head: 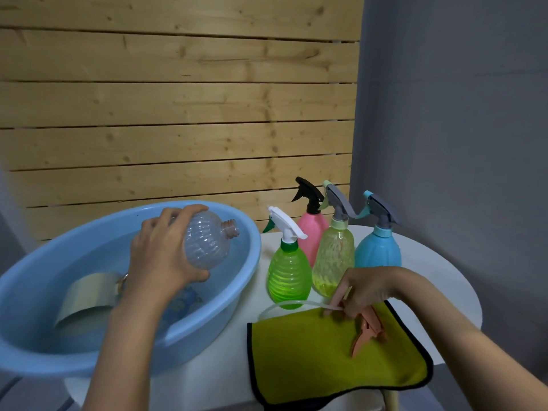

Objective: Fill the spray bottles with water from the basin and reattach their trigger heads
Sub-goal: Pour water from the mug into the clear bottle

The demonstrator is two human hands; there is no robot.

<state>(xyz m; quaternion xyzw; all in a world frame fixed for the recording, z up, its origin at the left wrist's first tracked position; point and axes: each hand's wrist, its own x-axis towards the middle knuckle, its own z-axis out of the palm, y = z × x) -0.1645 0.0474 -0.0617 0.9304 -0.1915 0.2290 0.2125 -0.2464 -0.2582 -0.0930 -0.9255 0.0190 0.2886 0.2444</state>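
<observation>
My left hand [160, 256] has its fingers [189, 210] wrapped round the clear ribbed bottle [207, 240]. The bottle is headless and on its side, open neck pointing right, held over the water in the blue basin [207, 330]. My right hand [367, 287] pinches the salmon trigger head [369, 329] at its collar, on the yellow-green cloth [311, 357], with the dip tube [290, 305] curving off left of the fingers. Just beyond those fingers, on the white table [430, 262], stand the green spray bottle [289, 277], pink spray bottle [311, 229], yellow spray bottle [333, 259] and blue spray bottle [378, 250], all capped.
</observation>
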